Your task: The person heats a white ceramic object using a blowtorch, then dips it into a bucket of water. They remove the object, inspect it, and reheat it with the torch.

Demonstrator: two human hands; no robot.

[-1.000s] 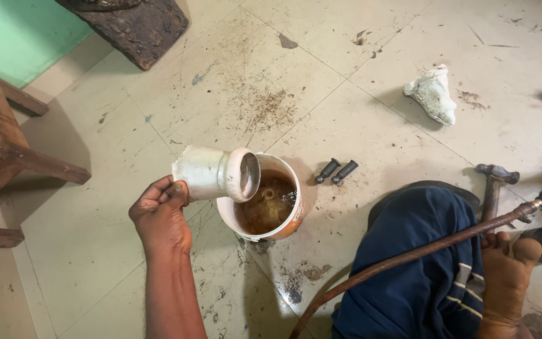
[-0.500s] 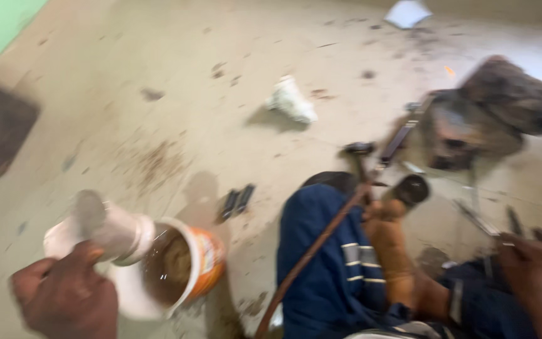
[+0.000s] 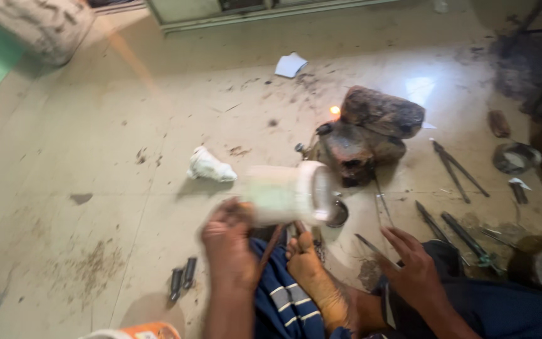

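My left hand (image 3: 228,243) grips a white cylindrical pipe-like piece (image 3: 283,193) and holds it sideways above my lap; the piece is blurred by motion. A small round metal cap (image 3: 338,214) lies on the floor just past its wide end. My right hand (image 3: 413,263) rests on my dark-trousered knee, fingers spread and holding nothing. My bare foot (image 3: 312,271) lies between both hands on a blue striped cloth (image 3: 283,300).
A rusty, greasy machine part (image 3: 371,130) sits ahead, with a small flame-like glow (image 3: 334,111) beside it. Several long metal tools (image 3: 453,166) lie to the right. A white rag (image 3: 210,168), two dark short cylinders (image 3: 182,280) and an orange-white bucket rim (image 3: 142,331) are to the left.
My view has swung right and up, away from the bucket. My left hand lifted the white piece off the bucket and carried it right, over my lap. My right hand came onto my knee.
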